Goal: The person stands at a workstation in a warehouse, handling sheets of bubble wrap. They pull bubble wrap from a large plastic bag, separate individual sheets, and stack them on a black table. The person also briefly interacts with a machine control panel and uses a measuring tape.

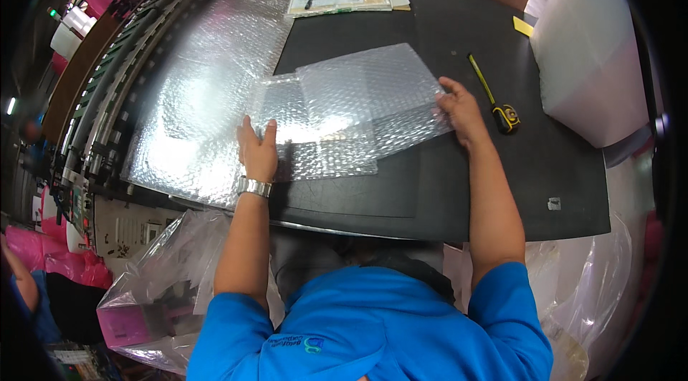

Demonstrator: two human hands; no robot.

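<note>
Pressing bubble-wrap sheets (344,112) flat between left hand (258,151), right hand (460,112).

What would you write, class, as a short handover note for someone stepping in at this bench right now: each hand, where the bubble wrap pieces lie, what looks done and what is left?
Left hand: flat, palm down on the near left edge of the clear cut bubble wrap pieces.
Right hand: pressing their right edge, fingers spread.
Pieces: overlapping, unevenly stacked on the black worktable, partly over the large bubble wrap sheet to the left.
Yellow tape measure: beside the right hand, untouched.
Done: several pieces cut and gathered.
Left: probably squaring up the edges; they do not line up yet.
</note>
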